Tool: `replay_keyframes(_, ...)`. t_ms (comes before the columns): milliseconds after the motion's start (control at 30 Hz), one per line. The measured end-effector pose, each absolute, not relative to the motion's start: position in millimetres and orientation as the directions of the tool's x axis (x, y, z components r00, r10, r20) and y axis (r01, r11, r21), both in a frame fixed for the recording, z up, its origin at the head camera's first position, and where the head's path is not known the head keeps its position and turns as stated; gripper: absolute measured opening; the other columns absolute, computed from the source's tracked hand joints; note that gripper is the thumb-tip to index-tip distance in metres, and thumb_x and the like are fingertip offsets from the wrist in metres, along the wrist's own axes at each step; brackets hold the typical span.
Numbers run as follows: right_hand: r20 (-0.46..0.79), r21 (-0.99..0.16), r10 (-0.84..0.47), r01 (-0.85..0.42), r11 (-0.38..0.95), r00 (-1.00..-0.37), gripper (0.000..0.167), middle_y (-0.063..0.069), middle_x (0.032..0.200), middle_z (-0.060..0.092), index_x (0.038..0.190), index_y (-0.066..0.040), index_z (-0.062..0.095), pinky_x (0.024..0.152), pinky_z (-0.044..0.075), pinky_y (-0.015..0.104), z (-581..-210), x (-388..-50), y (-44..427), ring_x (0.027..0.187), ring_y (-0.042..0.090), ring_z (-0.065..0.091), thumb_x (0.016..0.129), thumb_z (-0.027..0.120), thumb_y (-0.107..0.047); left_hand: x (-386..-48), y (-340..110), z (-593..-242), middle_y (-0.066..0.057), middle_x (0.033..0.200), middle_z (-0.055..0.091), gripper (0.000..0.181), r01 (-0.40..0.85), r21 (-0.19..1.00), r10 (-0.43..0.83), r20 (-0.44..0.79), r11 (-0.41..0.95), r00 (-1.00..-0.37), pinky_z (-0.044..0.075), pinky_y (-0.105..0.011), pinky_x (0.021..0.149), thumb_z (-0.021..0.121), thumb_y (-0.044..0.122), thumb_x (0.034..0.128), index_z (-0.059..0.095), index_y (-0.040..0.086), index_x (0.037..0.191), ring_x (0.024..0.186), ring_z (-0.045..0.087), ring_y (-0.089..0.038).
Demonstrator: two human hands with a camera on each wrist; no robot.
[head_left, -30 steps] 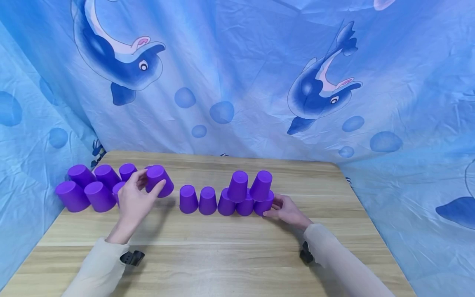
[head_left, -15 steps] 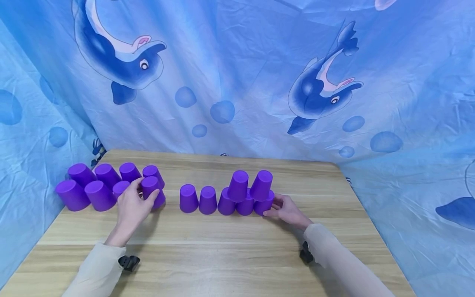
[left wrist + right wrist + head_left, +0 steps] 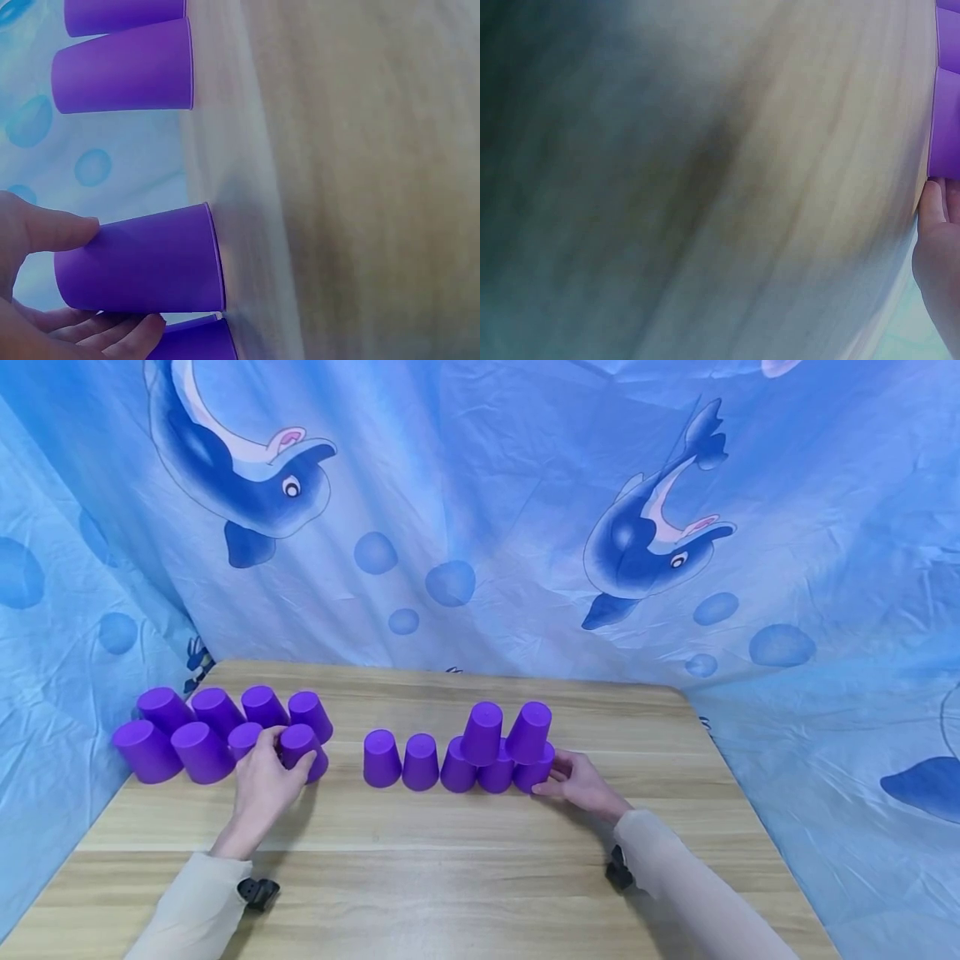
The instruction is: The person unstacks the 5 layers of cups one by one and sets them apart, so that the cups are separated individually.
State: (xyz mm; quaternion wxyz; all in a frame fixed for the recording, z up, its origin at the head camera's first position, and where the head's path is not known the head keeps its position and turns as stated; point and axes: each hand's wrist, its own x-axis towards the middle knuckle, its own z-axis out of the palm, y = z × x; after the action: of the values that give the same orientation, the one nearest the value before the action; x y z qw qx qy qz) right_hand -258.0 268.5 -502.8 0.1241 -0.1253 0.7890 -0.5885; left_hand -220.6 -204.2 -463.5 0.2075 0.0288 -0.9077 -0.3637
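My left hand (image 3: 264, 783) grips an upside-down purple cup (image 3: 303, 753) at the right end of the left group's front row. In the left wrist view, the thumb (image 3: 64, 229) lies on one side of this cup (image 3: 142, 262) and the fingers on the other; a neighbouring cup (image 3: 196, 342) shows partly behind them. My right hand (image 3: 585, 787) holds the rightmost bottom cup (image 3: 532, 772) of the right row, thumb in front, other fingers partly hidden behind. Two cups (image 3: 482, 733) stand on top of the three rightmost cups there. Only fingertips (image 3: 932, 202) and a cup edge (image 3: 946, 124) show in the right wrist view.
Several more upside-down purple cups (image 3: 165, 710) stand in two rows at the table's left. Two separate cups (image 3: 382, 758) stand between the groups. The wooden table (image 3: 435, 868) meets a blue dolphin-print cloth (image 3: 495, 510) at the back and sides.
My left hand has lowered a purple cup from the air and moved it left and down into the front row of the left group. My right hand has stayed put.
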Motion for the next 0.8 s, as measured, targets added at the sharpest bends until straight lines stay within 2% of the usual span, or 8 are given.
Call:
replay_keyframes(500, -0.071, -0.962, -0.362, -0.032, 0.271, -0.93, 0.063, 0.017, 0.128, 0.057, 0.132, 0.004, 0.05, 0.105, 0.035, 0.042, -495.3, -256.6, 266.6, 0.119, 0.029, 0.052, 0.076, 0.078, 0.002, -221.9, -205.9, -464.0, -0.037, 0.12, 0.051, 0.061, 0.095, 0.676, -0.216, 0.361, 0.731, -0.907, 0.035, -0.063, 0.092, 0.07, 0.009, 0.0833, 0.04, -0.012, 0.132, 0.109, 0.046, -0.055)
replay_keyframes(700, -0.064, -0.963, -0.37, -0.039, 0.265, -0.927, 0.059, 0.018, 0.126, 0.058, 0.13, 0.005, 0.052, 0.104, 0.036, 0.044, -478.6, -248.2, 261.7, 0.118, 0.031, 0.053, 0.077, 0.076, 0.003, -221.0, -203.0, -457.6, -0.037, 0.127, 0.046, 0.068, 0.074, 0.674, -0.217, 0.338, 0.735, -0.916, 0.034, -0.064, 0.094, 0.07, 0.015, 0.0851, 0.036, -0.011, 0.137, 0.113, 0.042, -0.057)
replay_keyframes(800, -0.063, -0.965, -0.369, -0.038, 0.261, -0.927, 0.06, 0.018, 0.127, 0.057, 0.131, 0.005, 0.051, 0.104, 0.036, 0.044, -478.3, -247.7, 261.6, 0.119, 0.031, 0.053, 0.077, 0.077, 0.003, -221.6, -200.1, -453.8, -0.035, 0.129, 0.046, 0.068, 0.107, 0.666, -0.213, 0.381, 0.738, -0.9, 0.033, -0.064, 0.095, 0.07, 0.017, 0.0855, 0.036, -0.009, 0.139, 0.115, 0.042, -0.055)
